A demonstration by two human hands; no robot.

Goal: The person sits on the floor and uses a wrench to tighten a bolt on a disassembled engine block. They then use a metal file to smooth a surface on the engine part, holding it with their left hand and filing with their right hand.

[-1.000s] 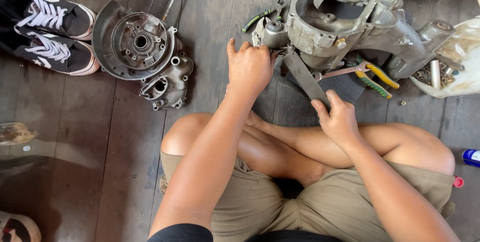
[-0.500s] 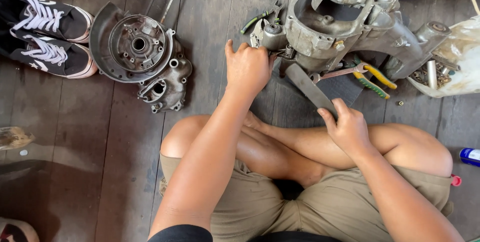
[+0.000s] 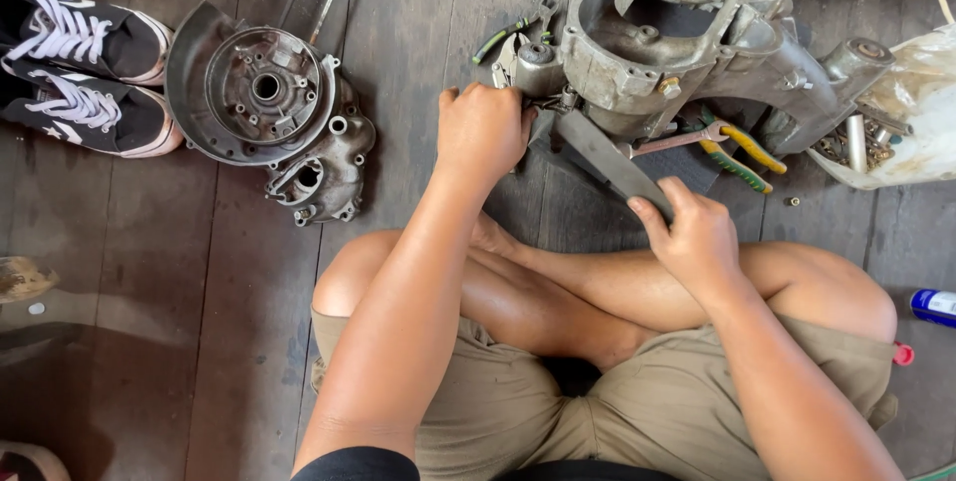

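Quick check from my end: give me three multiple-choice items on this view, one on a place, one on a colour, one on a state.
1. Where is the round metal cover plate?
A. right of the engine casing
B. left of the left hand, beside the shoes
C. on the person's lap

2. What colour are the pliers' handles?
A. yellow and green
B. red
C. black

3. What is the right hand doing?
A. resting open on the knee
B. gripping the flat grey bar
C. holding a shoe

Answers:
1 B, it lies between the black shoes and the left hand.
2 A, the handles show yellow and green below the engine casing.
3 B, its fingers close round the flat grey bar.
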